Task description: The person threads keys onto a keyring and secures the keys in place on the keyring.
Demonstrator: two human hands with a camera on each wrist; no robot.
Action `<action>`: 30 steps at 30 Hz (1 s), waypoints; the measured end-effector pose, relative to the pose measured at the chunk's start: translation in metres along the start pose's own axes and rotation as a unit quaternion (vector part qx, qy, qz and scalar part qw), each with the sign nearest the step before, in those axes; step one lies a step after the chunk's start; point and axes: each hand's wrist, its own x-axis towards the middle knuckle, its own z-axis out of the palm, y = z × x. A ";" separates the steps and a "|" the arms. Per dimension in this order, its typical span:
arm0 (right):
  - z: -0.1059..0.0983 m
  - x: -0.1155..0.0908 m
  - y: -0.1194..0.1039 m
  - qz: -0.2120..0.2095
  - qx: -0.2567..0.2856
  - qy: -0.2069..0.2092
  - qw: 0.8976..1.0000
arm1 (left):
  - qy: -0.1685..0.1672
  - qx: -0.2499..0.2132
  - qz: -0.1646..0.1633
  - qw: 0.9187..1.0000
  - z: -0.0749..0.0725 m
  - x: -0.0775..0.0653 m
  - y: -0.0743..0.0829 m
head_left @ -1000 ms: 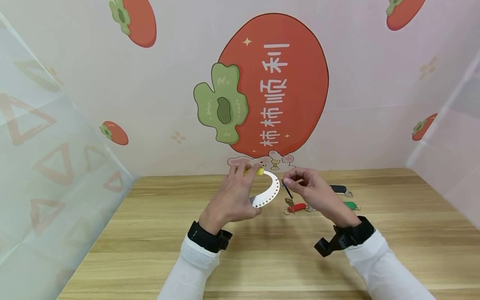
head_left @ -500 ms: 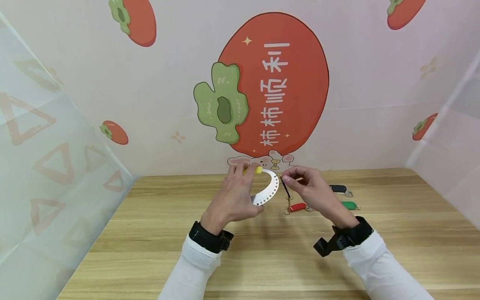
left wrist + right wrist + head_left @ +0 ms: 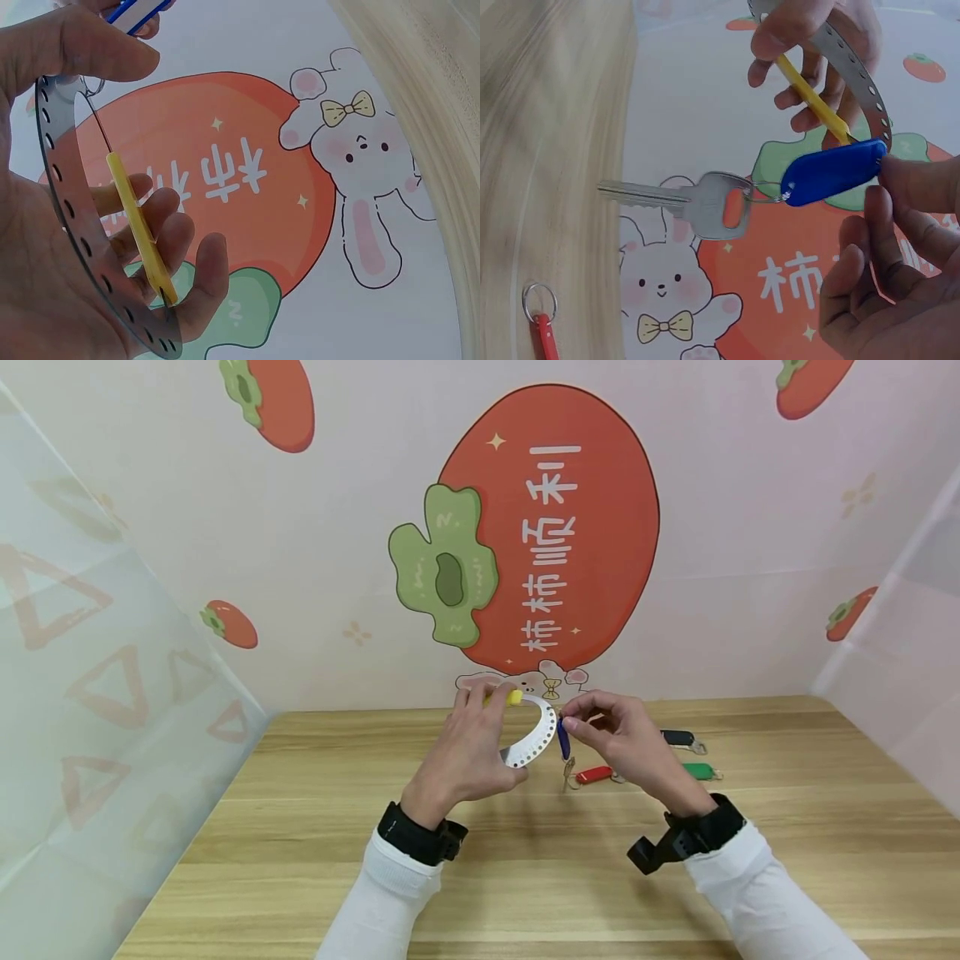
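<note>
My left hand holds a curved metal plate with a row of small holes along its outer edge. A slim yellow bar on a thin wire spans the plate's open side, and the fingers lie behind it in the left wrist view. Between thumb and fingertips, my right hand pinches one end of a blue key tag close beside the plate. A silver-looking key hangs from the tag's other end by a metal ring. In the left wrist view the tag's white, blue-edged face shows at the top.
On the wooden table, a red key tag lies below the hanging key. Near the right wrist lie a green key tag and a black key tag with a key. A printed backdrop stands directly behind the table.
The blue key tag has swung from slanting and nearly edge-on to hanging more upright with its broad face showing. Its key has shifted slightly left. Both hands stay almost in place.
</note>
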 end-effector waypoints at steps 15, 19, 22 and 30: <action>0.004 0.000 0.001 -0.022 -0.012 0.035 0.999 | -0.021 -0.010 -0.002 1.000 -0.003 -0.001 0.003; -0.001 0.001 0.002 0.013 0.019 -0.005 1.000 | -0.032 -0.012 0.004 0.999 -0.004 -0.001 0.002; -0.006 0.001 0.003 0.042 0.054 -0.049 0.996 | -0.032 -0.012 0.018 0.999 -0.005 -0.001 0.001; -0.017 0.001 0.004 0.081 0.108 -0.128 0.983 | -0.027 -0.004 0.057 0.998 -0.006 -0.002 -0.001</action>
